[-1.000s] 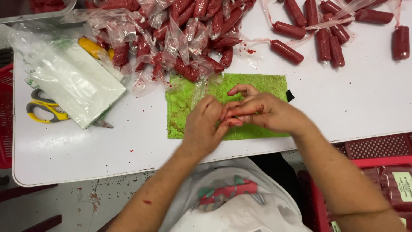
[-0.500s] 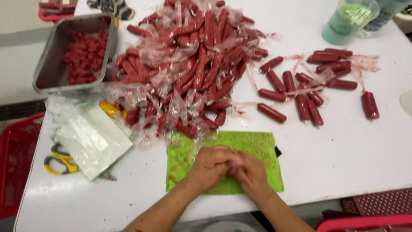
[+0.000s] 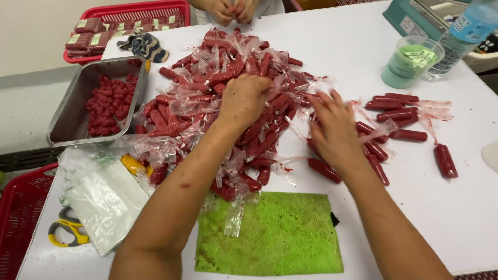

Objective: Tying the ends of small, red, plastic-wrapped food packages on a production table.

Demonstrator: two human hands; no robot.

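Fingers of left hand (image 3: 244, 101) grip sausages (image 3: 218, 98); right hand (image 3: 334, 129) lies open on others. Soft, slippery, light: pinch mid-body.

Bright, even light falls from overhead, leaving soft, short shadows under the arms. The white table (image 3: 363, 46) glares mildly. Slight blur, perhaps motion, softens the far edge.

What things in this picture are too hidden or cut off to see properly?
All in the head view:
- Left hand: its fingers dig into the sausage pile, so what they grip is hidden.
- Scissors: blades covered by the plastic bags.
- Another person's hands: cut off by the top edge.
- Red basket: cut off by the left edge.
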